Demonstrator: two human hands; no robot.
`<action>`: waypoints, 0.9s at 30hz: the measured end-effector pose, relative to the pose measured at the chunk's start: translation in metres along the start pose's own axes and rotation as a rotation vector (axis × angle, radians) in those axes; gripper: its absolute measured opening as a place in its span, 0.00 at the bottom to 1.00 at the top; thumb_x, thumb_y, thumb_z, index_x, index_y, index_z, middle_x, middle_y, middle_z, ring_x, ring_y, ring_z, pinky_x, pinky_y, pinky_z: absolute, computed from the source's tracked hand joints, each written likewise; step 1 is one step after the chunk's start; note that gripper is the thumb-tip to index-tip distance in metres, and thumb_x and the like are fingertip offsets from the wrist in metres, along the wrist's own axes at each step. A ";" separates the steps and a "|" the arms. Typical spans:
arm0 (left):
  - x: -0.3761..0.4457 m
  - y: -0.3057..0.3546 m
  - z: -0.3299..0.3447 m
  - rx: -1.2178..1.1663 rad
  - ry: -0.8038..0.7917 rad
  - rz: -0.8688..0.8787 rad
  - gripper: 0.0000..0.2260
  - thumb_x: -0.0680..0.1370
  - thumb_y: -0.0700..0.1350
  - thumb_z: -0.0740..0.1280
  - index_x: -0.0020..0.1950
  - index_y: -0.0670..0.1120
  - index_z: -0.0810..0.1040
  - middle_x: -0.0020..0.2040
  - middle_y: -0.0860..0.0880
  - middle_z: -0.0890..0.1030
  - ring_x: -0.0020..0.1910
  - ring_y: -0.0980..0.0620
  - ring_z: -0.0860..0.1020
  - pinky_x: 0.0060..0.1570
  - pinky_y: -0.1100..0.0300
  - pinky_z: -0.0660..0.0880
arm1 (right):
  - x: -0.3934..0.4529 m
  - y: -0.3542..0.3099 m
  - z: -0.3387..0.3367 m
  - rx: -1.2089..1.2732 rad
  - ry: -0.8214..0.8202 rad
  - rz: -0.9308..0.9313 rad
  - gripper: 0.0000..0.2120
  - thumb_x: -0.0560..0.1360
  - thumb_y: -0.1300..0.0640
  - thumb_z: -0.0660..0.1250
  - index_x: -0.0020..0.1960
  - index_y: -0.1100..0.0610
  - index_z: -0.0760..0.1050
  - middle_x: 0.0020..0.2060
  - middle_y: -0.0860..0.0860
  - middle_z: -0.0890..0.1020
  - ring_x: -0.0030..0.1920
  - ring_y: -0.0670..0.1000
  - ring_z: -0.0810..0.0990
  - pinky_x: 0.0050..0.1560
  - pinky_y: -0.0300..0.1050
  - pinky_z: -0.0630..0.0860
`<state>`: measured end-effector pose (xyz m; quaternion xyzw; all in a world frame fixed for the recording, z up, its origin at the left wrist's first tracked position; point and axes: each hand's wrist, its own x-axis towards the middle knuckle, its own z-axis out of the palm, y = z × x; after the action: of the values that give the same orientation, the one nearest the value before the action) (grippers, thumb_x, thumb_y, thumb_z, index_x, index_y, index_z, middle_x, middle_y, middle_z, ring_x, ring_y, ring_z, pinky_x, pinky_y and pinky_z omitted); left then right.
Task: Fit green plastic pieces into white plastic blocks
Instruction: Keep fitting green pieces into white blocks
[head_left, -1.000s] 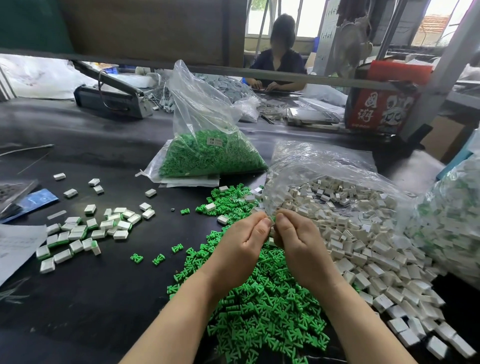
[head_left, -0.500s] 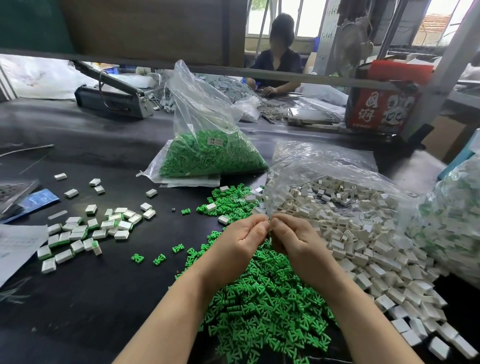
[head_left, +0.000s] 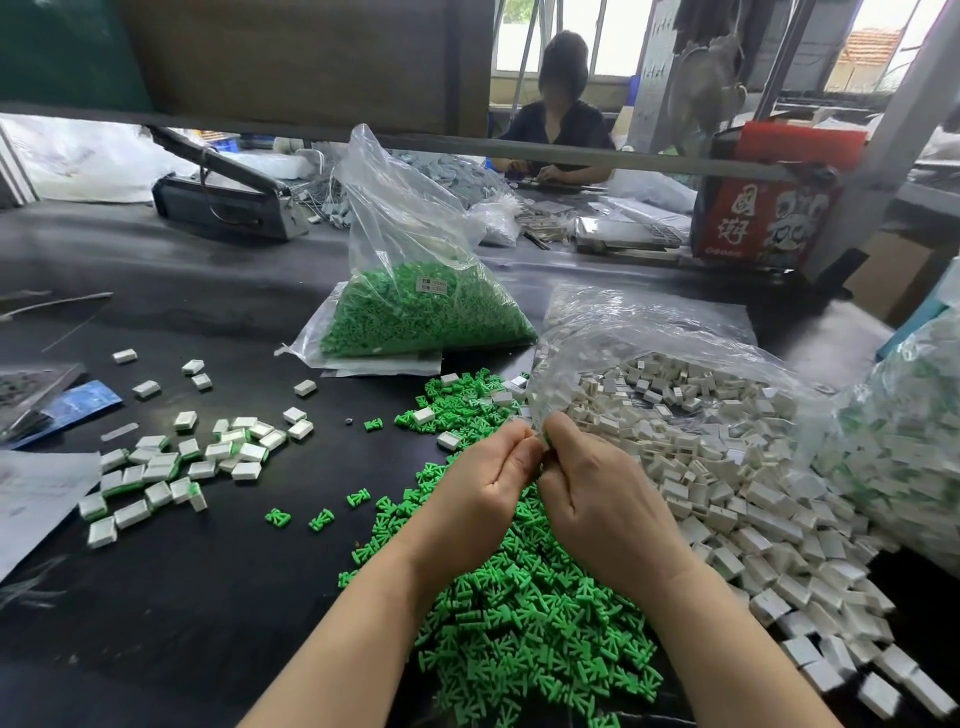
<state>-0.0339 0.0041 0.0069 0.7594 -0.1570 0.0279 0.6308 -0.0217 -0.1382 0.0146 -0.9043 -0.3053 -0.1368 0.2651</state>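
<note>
Nearest the camera, a heap of loose green pieces (head_left: 524, 618) spreads over the black table (head_left: 208, 597); each is a small bright green moulding with splayed prongs at one end. Both forearms reach in above the heap. The left hand (head_left: 478, 493) and the right hand (head_left: 597, 499) meet fingertip to fingertip over the far part of the heap, fingers curled and pinched together around something small. A sliver of green shows between the thumbs, but the part they hold is almost wholly hidden by the fingers, so whether a white block is in there too cannot be told.

To the right lies a wide spill of white blocks (head_left: 727, 493), small rectangular shells, some showing an open slot; it runs out of a clear bag (head_left: 649, 332) and is cut off at the lower right edge. To the left, well apart from the hands, sits a loose cluster of finished blocks (head_left: 171, 467), white with green showing at one edge. A few single green pieces lie between that cluster and the heap.

Farther back stands a clear bag of green pieces (head_left: 415, 301) with a small label too blurred to read. At the right edge another bag (head_left: 914, 441) of white and green parts is cut off. Beyond a shelf edge, a seated person (head_left: 558, 135) works at the far table.
</note>
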 end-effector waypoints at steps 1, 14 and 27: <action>0.000 0.000 0.000 -0.001 -0.002 -0.005 0.20 0.80 0.52 0.57 0.55 0.34 0.72 0.51 0.31 0.76 0.47 0.40 0.75 0.56 0.33 0.69 | 0.000 -0.001 -0.001 -0.023 0.002 0.001 0.03 0.74 0.54 0.54 0.44 0.49 0.59 0.30 0.43 0.67 0.29 0.44 0.66 0.29 0.40 0.59; 0.005 -0.004 -0.009 -0.068 0.189 0.101 0.13 0.80 0.48 0.63 0.60 0.45 0.81 0.55 0.47 0.81 0.58 0.55 0.78 0.60 0.65 0.72 | 0.005 0.000 0.002 0.869 0.186 0.474 0.20 0.83 0.48 0.56 0.46 0.58 0.82 0.36 0.57 0.84 0.34 0.49 0.78 0.36 0.44 0.70; 0.003 0.003 -0.004 -0.075 0.209 0.091 0.12 0.79 0.48 0.65 0.60 0.47 0.81 0.56 0.47 0.77 0.55 0.57 0.79 0.52 0.67 0.76 | 0.006 -0.003 0.001 1.340 0.057 0.481 0.17 0.72 0.43 0.66 0.43 0.56 0.84 0.37 0.54 0.82 0.36 0.48 0.74 0.35 0.42 0.66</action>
<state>-0.0315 0.0073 0.0118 0.7202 -0.1256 0.1298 0.6698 -0.0191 -0.1333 0.0176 -0.5852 -0.1087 0.1190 0.7947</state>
